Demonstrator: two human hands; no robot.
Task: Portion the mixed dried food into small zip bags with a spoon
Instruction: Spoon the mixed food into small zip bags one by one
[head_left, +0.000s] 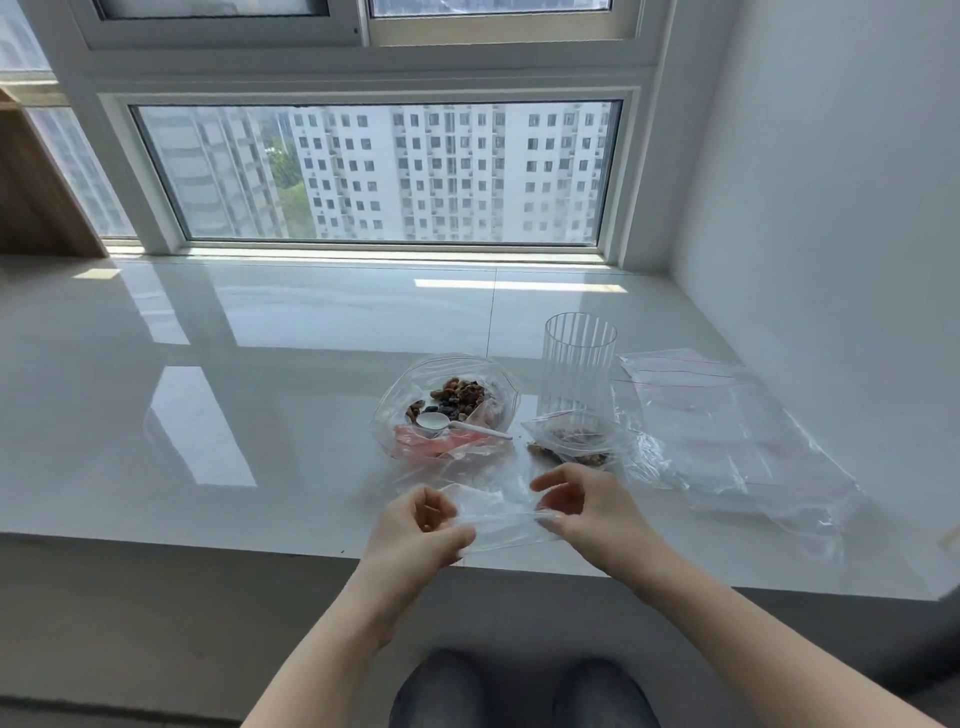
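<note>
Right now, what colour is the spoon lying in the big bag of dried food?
White; the spoon shows best in the head view, resting in the big bag.

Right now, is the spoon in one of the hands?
No, the white spoon lies in the big bag; both hands pinch an empty small bag.

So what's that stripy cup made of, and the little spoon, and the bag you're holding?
The ribbed cup looks like clear glass or hard plastic; you see through it, so I can't tell which. The white spoon looks like smooth plastic, thin and glossy. The small zip bag, pinched by the left hand and right hand, is thin, clear, crinkly plastic film.
</note>
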